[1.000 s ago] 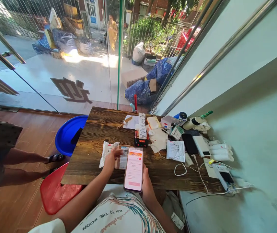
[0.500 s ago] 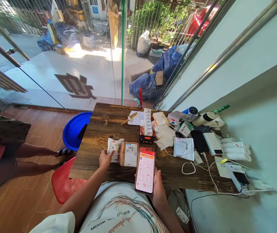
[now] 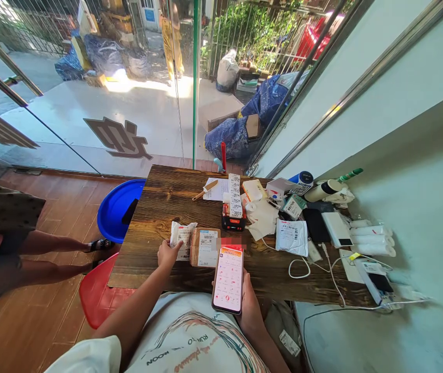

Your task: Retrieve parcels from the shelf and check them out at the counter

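Observation:
My right hand (image 3: 249, 303) grips a smartphone (image 3: 228, 278) with a lit pink screen, held upright over the near edge of the dark wooden table (image 3: 159, 199). My left hand (image 3: 168, 254) rests on the table with its fingers closed on the lower corner of a small white labelled packet (image 3: 182, 239). A brown cardboard parcel (image 3: 204, 247) with a white shipping label lies right beside that packet, just beyond the phone.
A label printer (image 3: 232, 221) with a paper strip stands mid-table; a white mailer bag (image 3: 292, 237), boxes, cables, rolls and a charger crowd the right side. A blue tub (image 3: 117, 207) and red stool (image 3: 99, 292) sit left. Another person's legs (image 3: 50, 254) are at far left.
The phone came back from over the parcel toward my body and its screen now shows a different page. My left hand slid from the parcel's top to the white packet's corner.

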`<state>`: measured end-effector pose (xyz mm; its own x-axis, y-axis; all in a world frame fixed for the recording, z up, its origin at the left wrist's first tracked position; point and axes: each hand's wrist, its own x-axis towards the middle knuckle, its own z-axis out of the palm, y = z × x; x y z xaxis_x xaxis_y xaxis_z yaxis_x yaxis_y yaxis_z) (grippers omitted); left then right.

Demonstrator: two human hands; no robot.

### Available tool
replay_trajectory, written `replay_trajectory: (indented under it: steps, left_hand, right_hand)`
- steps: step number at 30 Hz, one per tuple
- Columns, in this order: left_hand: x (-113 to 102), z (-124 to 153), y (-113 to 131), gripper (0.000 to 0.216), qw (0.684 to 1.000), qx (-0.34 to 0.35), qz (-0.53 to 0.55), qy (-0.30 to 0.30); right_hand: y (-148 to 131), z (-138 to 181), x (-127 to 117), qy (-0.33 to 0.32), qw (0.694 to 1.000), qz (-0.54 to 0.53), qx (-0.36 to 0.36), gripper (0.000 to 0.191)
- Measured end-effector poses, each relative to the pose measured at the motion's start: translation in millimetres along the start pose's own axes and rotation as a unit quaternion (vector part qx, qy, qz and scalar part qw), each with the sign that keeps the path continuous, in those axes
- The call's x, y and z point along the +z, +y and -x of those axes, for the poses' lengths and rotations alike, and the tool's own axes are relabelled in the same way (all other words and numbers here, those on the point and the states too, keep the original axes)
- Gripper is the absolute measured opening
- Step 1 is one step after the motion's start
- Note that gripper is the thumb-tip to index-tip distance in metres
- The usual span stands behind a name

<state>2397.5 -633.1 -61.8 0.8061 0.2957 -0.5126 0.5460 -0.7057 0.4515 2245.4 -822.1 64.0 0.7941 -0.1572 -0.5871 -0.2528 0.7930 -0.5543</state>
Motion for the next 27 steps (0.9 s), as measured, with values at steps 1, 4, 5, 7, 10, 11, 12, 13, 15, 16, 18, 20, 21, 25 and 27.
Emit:
replay_trajectory:
  steps: [1, 4, 5, 7, 10, 11, 12, 13, 15, 16, 18, 20, 21, 25, 27]
  left_hand:
    - [0, -1, 0, 0.046, 1.000, 0.003, -0.003, 0.000]
    - [-3, 0, 2, 0.047, 1.000, 0.017, -0.009, 0.004]
    - [-4, 2, 4, 0.048, 1.000, 0.023, -0.012, 0.011]
    - [-8, 9, 8, 0.056, 0.998, 0.035, -0.019, 0.041]
    - [-12, 25, 17, 0.062, 0.992, 0.091, -0.029, 0.077]
    - [-12, 31, 19, 0.059, 0.990, 0.124, -0.030, 0.067]
    - [-11, 37, 22, 0.053, 0.986, 0.159, -0.031, 0.045]
    - [-9, 42, 23, 0.046, 0.981, 0.189, -0.031, 0.017]
    - [-2, 48, 25, 0.038, 0.974, 0.221, -0.031, -0.039]
    - [2, 50, 25, 0.038, 0.972, 0.223, -0.031, -0.060]
    - [9, 50, 24, 0.043, 0.973, 0.215, -0.034, -0.081]
    - [13, 49, 24, 0.047, 0.974, 0.207, -0.038, -0.087]
    - [14, 49, 23, 0.047, 0.974, 0.204, -0.039, -0.088]
    - [9, 49, 25, 0.044, 0.977, 0.193, -0.034, -0.081]
    - [4, 48, 27, 0.041, 0.982, 0.178, -0.029, -0.051]
  right_hand:
    - [2, -2, -1, 0.008, 1.000, -0.003, -0.002, 0.050]
    - [5, -5, -2, 0.024, 1.000, -0.006, 0.000, 0.053]
    - [4, -5, -2, 0.024, 1.000, -0.003, 0.000, 0.053]
    - [2, -3, 1, 0.026, 1.000, 0.000, 0.000, 0.055]
    - [-3, 0, 4, 0.040, 0.999, -0.007, 0.010, 0.061]
    - [-4, 1, 5, 0.046, 0.999, -0.010, 0.016, 0.063]
    - [-5, 1, 5, 0.050, 0.998, -0.012, 0.021, 0.065]
    - [-6, 0, 5, 0.053, 0.998, -0.011, 0.024, 0.066]
    - [-6, -1, 4, 0.057, 0.998, -0.010, 0.024, 0.069]
    - [-7, -2, 3, 0.059, 0.998, -0.009, 0.023, 0.071]
    - [-7, -3, 1, 0.064, 0.998, -0.007, 0.019, 0.076]
    - [-8, -3, 2, 0.067, 0.998, 0.000, 0.017, 0.079]
    - [-8, -3, 2, 0.069, 0.998, 0.004, 0.017, 0.080]
    - [-9, 0, 5, 0.070, 0.997, 0.000, 0.021, 0.076]
    - [-9, 1, 7, 0.068, 0.997, -0.008, 0.025, 0.072]
